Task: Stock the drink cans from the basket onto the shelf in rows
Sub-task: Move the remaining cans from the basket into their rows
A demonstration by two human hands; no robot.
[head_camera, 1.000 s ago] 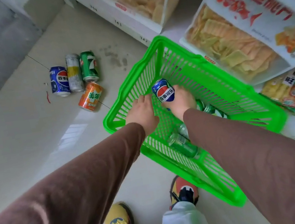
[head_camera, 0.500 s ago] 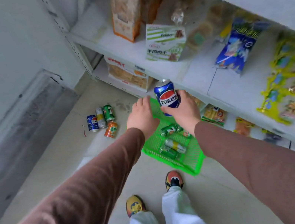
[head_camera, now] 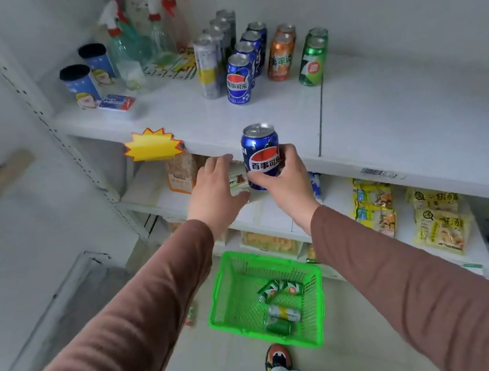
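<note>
Basket (head_camera: 223, 299), lower centre, on the floor: four cans (head_camera: 279, 306) lying inside. Mid-frame, right hand (head_camera: 284, 178) grasps an upright blue can (head_camera: 261, 153), fingers wrapped round its lower half, before the shelf (head_camera: 387, 116) edge. Left hand (head_camera: 215, 190) beside it, fingers relaxed, holding nothing. Upper centre, shelf rows: four silver, four blue, two orange, two green.

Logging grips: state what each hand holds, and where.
Right hand grips the blue Pepsi can around its lower body; left hand holds nothing.

cans (head_camera: 260, 53) in rows on shelf (head_camera: 387, 116) | spray bottles (head_camera: 140, 37) left of them | basket (head_camera: 223, 299) on floor below — more cans (head_camera: 281, 305) inside
</note>
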